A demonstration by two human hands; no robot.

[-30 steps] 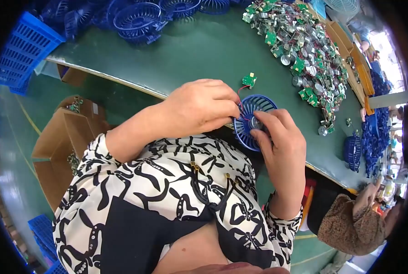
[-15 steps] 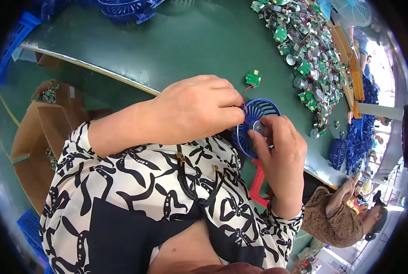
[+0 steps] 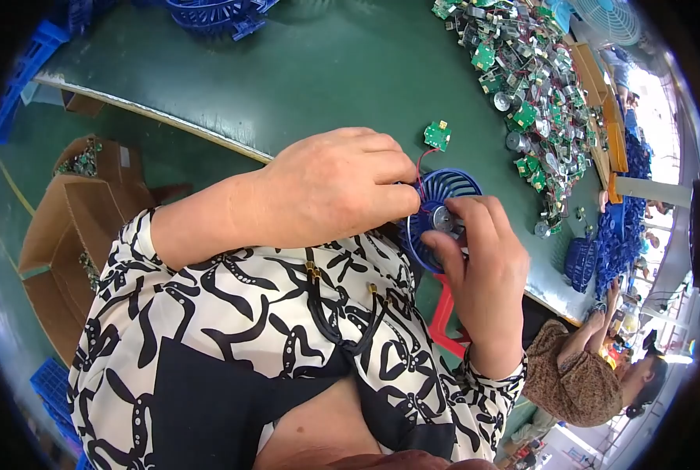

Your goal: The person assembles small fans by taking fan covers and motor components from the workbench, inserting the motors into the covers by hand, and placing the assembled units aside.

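My left hand [image 3: 342, 180] is closed at the near left rim of a round blue plastic fan grille [image 3: 453, 182], its fingertips partly hidden. In the middle of the grille sits a small silver motor [image 3: 442, 219]. Red wires run from it past my left fingertips to a green circuit board [image 3: 437, 135] lying on the table. My right hand [image 3: 487, 262] is around the motor with thumb and fingers apart; the fingertips are near or touching its edge, which I cannot tell.
A large heap of circuit boards with motors [image 3: 526, 110] lies on the green table [image 3: 326, 70]. Blue grilles [image 3: 213, 16] are at the far left, more blue parts [image 3: 581, 262] at the right. A cardboard box [image 3: 91, 211] stands below left. A co-worker [image 3: 573, 376] sits right.
My right thumb and fingers have spread apart, letting go of the motor, which stays in the grille. My left hand has hardly moved.
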